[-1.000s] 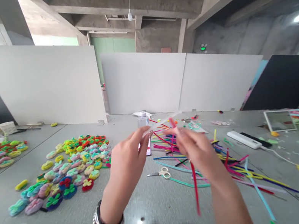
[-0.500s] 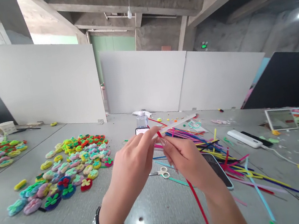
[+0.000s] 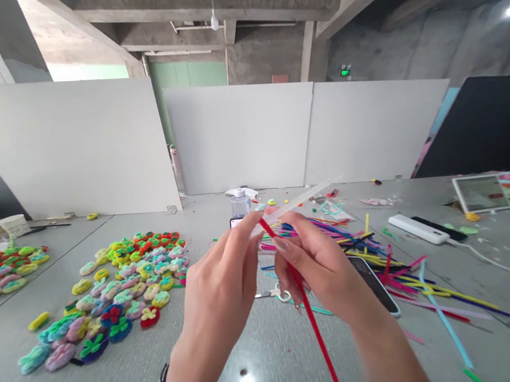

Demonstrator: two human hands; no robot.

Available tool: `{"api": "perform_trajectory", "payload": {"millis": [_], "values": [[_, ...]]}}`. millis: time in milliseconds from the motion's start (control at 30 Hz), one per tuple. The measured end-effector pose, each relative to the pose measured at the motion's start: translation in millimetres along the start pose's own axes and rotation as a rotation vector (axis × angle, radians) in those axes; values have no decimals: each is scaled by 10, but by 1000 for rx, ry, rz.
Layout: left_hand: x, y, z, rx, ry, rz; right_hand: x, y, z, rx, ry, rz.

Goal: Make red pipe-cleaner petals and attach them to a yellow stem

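both hands pinch shut at chest height, left hand (image 3: 224, 282) steadying a white stick (image 3: 296, 200) while right hand (image 3: 320, 268) feeds a red pipe cleaner (image 3: 314, 325) against it.

The red pipe cleaner (image 3: 315, 332) runs off the bottom edge.
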State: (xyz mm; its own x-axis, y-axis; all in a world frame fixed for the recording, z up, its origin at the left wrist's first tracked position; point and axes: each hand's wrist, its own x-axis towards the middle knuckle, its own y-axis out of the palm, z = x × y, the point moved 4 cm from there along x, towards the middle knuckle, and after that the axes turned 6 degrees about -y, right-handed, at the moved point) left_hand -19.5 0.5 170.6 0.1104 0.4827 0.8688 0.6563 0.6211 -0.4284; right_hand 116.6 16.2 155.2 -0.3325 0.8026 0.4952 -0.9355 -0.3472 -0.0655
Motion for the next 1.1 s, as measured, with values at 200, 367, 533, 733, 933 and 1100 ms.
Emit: {"api": "perform_trajectory", "payload": {"millis": [200, 367, 533, 733, 933, 1100], "values": [[-9, -20, -10, -34, 6, 33, -30, -6, 50, -6, -42, -17], [-23, 25, -33, -99, -51, 195, -15, -68, 23, -62, -83, -4], [-45, 84, -69, -125, -91, 302, 27, -161, 28, -57, -100, -61], [-53, 115, -99, 13, 6, 338, 45, -206, 38, 69, 11, -33], [-57, 155, -87, 155, 173, 251, 36, -228, -3, 181, 66, 29], [-49, 161, -80, 212, 189, 200, 51, -226, -28, 177, 102, 29]]}}
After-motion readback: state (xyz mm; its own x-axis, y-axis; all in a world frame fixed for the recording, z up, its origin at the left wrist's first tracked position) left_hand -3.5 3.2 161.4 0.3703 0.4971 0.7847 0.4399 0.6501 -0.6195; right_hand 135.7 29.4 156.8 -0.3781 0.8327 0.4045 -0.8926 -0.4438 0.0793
